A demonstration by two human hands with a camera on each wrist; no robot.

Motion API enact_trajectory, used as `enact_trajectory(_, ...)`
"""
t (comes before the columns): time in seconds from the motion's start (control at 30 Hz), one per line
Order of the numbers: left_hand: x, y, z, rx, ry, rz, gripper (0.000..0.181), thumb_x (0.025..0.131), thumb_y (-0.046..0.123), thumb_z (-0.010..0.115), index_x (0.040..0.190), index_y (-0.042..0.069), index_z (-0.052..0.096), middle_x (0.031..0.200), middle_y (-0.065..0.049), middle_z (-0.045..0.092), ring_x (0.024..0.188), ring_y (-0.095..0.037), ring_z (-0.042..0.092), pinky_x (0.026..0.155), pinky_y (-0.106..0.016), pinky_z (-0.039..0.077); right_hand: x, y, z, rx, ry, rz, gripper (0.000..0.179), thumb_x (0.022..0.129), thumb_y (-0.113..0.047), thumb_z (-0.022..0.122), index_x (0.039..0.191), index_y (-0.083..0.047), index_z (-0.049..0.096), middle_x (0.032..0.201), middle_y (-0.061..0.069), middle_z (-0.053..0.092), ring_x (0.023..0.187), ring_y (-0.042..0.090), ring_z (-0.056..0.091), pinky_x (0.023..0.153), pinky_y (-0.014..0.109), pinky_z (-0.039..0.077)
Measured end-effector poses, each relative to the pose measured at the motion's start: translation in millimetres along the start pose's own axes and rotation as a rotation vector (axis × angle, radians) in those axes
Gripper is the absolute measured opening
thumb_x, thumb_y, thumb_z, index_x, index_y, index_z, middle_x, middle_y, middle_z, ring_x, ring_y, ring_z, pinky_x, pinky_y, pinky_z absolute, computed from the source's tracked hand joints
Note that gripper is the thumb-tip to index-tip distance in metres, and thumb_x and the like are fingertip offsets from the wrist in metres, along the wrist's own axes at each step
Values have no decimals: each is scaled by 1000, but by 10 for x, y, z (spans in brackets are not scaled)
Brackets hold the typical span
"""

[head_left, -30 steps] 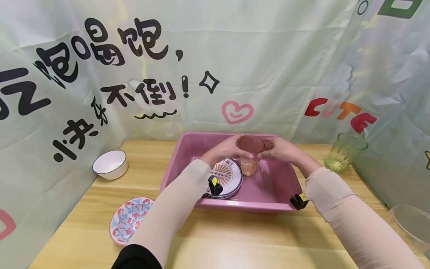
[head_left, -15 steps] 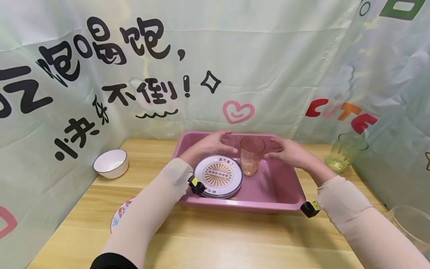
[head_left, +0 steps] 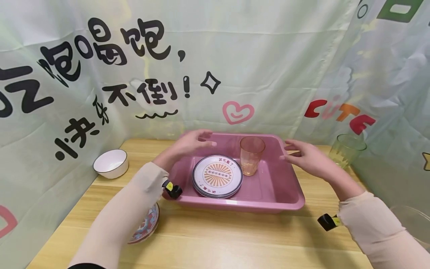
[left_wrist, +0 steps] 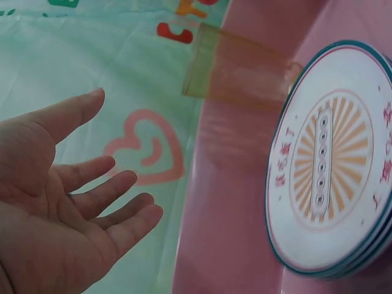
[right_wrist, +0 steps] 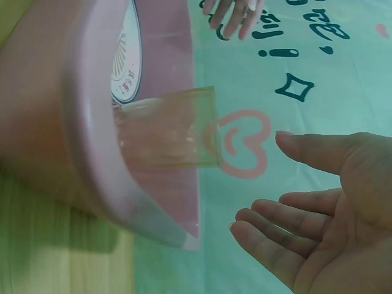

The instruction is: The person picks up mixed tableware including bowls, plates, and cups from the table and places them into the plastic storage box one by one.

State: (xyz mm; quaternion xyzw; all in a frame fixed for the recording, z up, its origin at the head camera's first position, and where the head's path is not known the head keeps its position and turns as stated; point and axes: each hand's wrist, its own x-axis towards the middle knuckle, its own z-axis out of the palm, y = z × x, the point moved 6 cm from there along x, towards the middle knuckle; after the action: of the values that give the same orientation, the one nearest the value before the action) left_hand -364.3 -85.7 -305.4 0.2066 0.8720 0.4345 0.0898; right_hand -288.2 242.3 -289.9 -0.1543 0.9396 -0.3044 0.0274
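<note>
A clear amber tumbler (head_left: 251,157) stands upright in the pink basin (head_left: 283,186), just right of a stack of white plates (head_left: 217,176) with a sunburst print. My left hand (head_left: 189,144) hovers over the basin's left rim, fingers apart and nothing in it; the left wrist view shows its bare palm (left_wrist: 55,202). Over the right rim is my right hand (head_left: 309,158), fingers loosely spread and holding nothing, as the right wrist view also shows (right_wrist: 331,208). Both hands are apart from the tumbler.
A white bowl (head_left: 111,163) sits at the table's left back. Patterned red-and-blue dishes (head_left: 147,226) lie partly hidden under my left forearm. A green glass (head_left: 346,149) stands at the right back, and a clear round container (head_left: 411,224) at the right edge.
Both hands have let go of the amber tumbler and drawn apart, the left one leftward and the right one rightward. The tumbler stays standing in the basin.
</note>
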Motion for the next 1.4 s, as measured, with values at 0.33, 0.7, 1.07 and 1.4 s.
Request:
enact_trajectory(0.33,-214,-274,-350,-45,76,-48,65,93,34,68,146,5,43,145,-14,47,133,-32,41,109,-50,34,-286,49,-65,-56,49,12,77,96,-44,61,150,2,31,141,29,46,120,47,53,88,57,50)
enact_trajectory(0.7,-423,-669,-516,-29,125,-141,64,94,36,65,145,3,43,149,-16,42,134,-37,39,109,-57,31,-597,188,-82,-109,127,28,74,96,-41,62,148,3,33,141,30,44,118,50,52,86,61,49)
enact_trajectory(1.07,-458,-1020,-398,-6,129,-184,66,97,28,60,150,-1,33,148,-23,39,129,-40,44,104,-50,41,-962,385,-214,-217,289,72,71,95,-40,63,148,0,36,137,29,49,110,55,54,78,65,44)
enact_trajectory(1.4,-479,-1106,-269,-241,11,-204,49,106,19,44,148,-3,34,123,-27,59,110,-35,59,88,-36,52,-1288,610,-269,-296,338,188,73,97,-41,59,149,3,31,131,38,47,107,61,47,77,68,38)
